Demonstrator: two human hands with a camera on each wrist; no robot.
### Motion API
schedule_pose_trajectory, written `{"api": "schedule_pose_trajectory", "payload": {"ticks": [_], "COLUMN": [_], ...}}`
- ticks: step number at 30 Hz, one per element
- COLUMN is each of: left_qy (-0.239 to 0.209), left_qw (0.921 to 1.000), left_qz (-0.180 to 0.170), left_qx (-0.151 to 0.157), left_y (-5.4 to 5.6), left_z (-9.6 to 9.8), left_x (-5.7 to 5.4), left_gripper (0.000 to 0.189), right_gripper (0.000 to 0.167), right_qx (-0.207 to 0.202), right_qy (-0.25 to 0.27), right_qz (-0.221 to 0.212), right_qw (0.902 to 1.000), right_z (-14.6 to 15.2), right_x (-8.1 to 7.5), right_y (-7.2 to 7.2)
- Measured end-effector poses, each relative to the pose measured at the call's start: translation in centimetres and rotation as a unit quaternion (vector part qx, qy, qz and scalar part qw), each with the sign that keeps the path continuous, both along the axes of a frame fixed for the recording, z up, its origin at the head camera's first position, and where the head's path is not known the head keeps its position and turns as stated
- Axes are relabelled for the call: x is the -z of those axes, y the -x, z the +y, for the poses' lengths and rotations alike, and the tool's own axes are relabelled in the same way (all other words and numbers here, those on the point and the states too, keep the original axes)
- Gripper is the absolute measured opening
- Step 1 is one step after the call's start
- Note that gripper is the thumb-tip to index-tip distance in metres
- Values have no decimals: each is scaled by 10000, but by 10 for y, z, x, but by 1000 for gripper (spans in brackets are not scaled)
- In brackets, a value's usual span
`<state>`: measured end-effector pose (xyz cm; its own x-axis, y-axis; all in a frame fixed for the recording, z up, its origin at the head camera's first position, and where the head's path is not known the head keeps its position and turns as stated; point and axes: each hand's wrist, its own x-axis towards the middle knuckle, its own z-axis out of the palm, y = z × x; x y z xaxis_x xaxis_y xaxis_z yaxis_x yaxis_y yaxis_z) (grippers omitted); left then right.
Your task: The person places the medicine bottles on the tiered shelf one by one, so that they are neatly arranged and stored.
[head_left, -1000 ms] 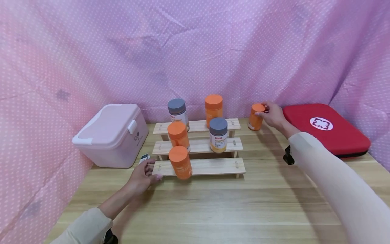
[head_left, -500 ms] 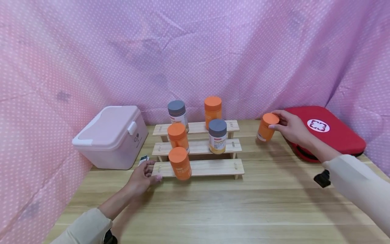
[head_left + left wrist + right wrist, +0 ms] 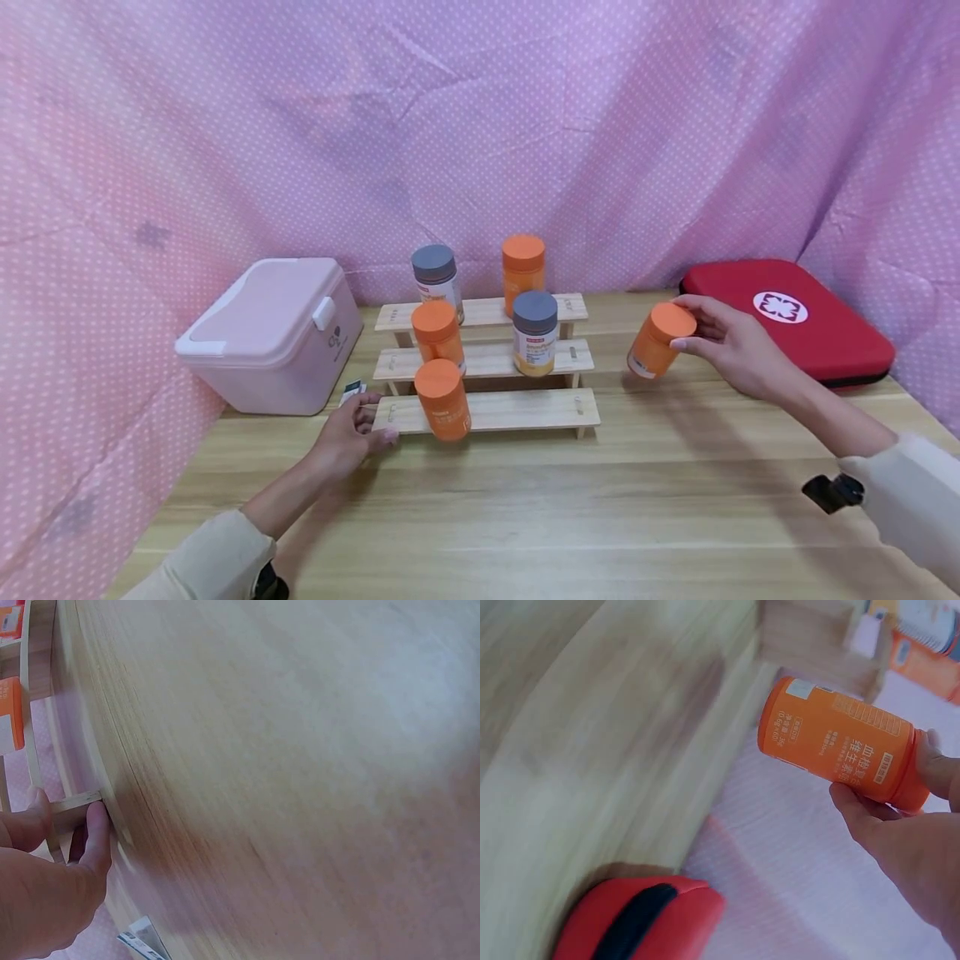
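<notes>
My right hand grips an orange pill bottle near its orange cap, tilted, to the right of the three-tier wooden shelf. In the right wrist view the label of that bottle faces the camera. My left hand holds the left end of the lowest tier; in the left wrist view the thumb and fingers of this hand pinch the shelf end. On the lowest tier stands an orange bottle. The middle tier bears another orange bottle and a grey-capped bottle.
A grey-capped bottle and an orange bottle stand on the top tier. At the left is a pale pink lidded box, with a small card beside it. A red case lies at the right. Pink dotted cloth hangs behind.
My right hand has brought the orange bottle rightward and toward me, away from the back of the table, and the bottle has tilted more. The left hand keeps its hold on the shelf.
</notes>
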<state>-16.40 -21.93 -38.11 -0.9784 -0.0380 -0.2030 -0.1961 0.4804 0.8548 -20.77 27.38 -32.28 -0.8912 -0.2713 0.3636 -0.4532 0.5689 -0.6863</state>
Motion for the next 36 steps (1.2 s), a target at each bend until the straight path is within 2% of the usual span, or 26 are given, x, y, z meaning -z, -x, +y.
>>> {"api": "schedule_pose_trajectory", "payload": {"ticks": [6, 10, 14, 19, 24, 30, 36], "left_qy": [-48, 30, 87, 257, 235, 320, 374], "left_qw": [10000, 10000, 9999, 9997, 9997, 9995, 9993], "left_qz": [-1, -25, -63, -49, 3, 0, -25], "left_qx": [-13, -34, -43, -16, -10, -36, -31], "left_y": [-1, 0, -1, -1, 0, 1, 1], "left_z": [0, 0, -1, -1, 0, 0, -1], "left_x": [1, 0, -1, 0, 1, 2, 1], "left_gripper": [61, 61, 62, 62, 61, 60, 59], "right_gripper": [55, 57, 56, 52, 50, 49, 52], "right_qx": [-316, -793, -1225, -1456, -1546, -1493, -1369], "right_qy": [63, 267, 364, 409, 552, 723, 571], "right_qz": [137, 97, -52, -289, -325, -510, -664], "right_qw": [9994, 9964, 9918, 9881, 9859, 9848, 9867], "right_z": [-12, -26, -46, -73, -101, -126, -135], "right_x": [-17, -28, -34, -30, -21, -11, -5], "right_y": [-26, -42, -50, -48, -43, -39, -36]}}
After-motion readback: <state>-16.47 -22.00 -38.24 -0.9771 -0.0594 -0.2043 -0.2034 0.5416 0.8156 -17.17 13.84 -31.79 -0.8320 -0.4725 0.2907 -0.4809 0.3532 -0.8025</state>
